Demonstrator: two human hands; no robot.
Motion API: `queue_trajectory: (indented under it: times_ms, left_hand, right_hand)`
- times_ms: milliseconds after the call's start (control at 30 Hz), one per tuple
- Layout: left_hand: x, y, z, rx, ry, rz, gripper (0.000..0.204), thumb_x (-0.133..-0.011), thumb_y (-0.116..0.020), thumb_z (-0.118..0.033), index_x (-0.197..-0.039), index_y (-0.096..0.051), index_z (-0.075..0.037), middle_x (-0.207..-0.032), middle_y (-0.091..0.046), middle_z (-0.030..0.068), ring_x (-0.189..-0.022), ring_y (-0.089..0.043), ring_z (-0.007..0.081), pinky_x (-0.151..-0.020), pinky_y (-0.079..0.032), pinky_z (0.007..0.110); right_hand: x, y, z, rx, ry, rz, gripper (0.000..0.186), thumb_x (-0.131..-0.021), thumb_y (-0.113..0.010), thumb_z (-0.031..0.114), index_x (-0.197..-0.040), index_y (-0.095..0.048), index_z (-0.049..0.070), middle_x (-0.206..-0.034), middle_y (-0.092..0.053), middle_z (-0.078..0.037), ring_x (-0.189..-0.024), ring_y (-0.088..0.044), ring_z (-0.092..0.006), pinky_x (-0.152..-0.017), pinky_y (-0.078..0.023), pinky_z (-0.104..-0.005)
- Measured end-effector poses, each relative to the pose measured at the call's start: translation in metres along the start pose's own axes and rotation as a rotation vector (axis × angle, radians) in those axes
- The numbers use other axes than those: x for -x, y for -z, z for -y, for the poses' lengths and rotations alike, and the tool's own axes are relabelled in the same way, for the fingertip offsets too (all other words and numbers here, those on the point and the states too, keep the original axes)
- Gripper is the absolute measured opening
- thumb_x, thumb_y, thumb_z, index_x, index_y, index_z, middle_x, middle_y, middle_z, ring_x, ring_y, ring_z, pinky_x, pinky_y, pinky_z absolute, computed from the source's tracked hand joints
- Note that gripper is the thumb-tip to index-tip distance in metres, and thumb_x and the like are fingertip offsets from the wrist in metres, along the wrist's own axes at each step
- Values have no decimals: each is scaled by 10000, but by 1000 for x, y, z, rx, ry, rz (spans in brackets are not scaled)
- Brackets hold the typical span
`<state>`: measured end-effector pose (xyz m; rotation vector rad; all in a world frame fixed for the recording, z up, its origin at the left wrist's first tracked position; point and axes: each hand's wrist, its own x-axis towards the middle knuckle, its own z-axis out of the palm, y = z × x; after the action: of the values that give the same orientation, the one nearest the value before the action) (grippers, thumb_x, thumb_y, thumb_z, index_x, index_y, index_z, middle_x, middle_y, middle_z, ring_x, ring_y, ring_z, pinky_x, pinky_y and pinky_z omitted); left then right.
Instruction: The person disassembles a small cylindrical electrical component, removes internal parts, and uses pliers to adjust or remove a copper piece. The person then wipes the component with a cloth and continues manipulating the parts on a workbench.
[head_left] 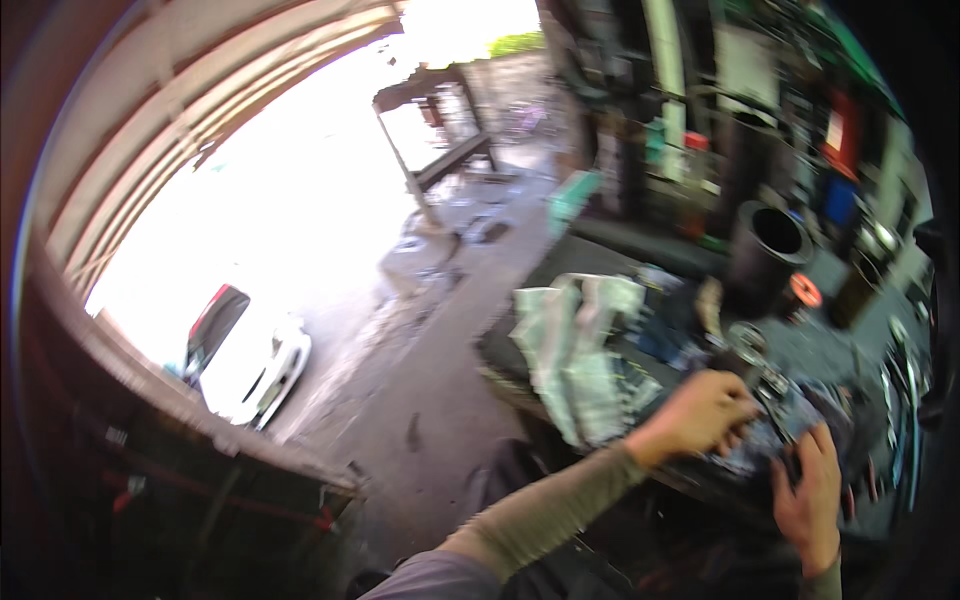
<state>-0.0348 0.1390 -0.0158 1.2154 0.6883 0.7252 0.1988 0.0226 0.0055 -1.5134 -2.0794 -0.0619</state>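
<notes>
On the cluttered workbench at the right, a shiny metal part [772, 385] lies on crumpled greyish cloth [750, 450]; motion blur hides its exact kind. My left hand [700, 415] is at its left side with fingers curled and pinched together, and what they hold is too small and blurred to name. Close to the near right side of the part, my right hand [810, 490] has its fingers stretched and its thumb apart. Something dark shows between that thumb and the fingers, but I cannot tell whether they grip it.
A striped pale cloth [580, 340] hangs over the bench's left edge. Behind the hands stand a dark open cylinder [775, 235] and an orange ring-shaped object [805, 290]. Several long wrenches [900, 390] lie at the right. A white car [250, 365] is outside to the left.
</notes>
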Motion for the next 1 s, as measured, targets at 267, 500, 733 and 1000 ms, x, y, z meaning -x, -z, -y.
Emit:
queue_trajectory:
  times_ms: [267,500,733,1000]
  left_hand:
    - [-4,16,22,214,-129,40,170,-1139,-600,-122,-1222,-588,27,-939,-638,65,-757,-697,159,-669,-659,323]
    - [10,19,5,470,-26,88,189,-1121,-610,-107,-1256,-590,24,-1082,-652,123,-895,-751,260,-741,-674,395]
    - [17,9,-6,440,-47,69,271,-1080,-688,-69,-1316,-611,39,-1180,-690,146,-1035,-742,265,-892,-643,367]
    - [23,8,2,359,-37,65,486,-1015,-753,-6,-1462,-583,81,-1245,-732,176,-1099,-752,251,-958,-652,374]
  right_hand:
    - [-2,2,-5,-11,-231,231,476,-1090,-651,120,-1484,-510,-109,-1633,-460,-324,-1461,-496,-489,-1208,-403,-483]
    - [-28,6,20,-131,-23,58,239,-989,-655,-4,-1199,-568,-77,-1212,-571,-243,-1089,-601,-459,-946,-492,-465]
    - [-23,24,12,-12,-39,-13,225,-880,-793,22,-985,-598,-20,-1079,-619,-197,-943,-634,-423,-807,-521,-463]
    - [2,31,19,149,84,23,270,-889,-809,115,-997,-626,-52,-1197,-628,-234,-1008,-642,-404,-874,-523,-488]
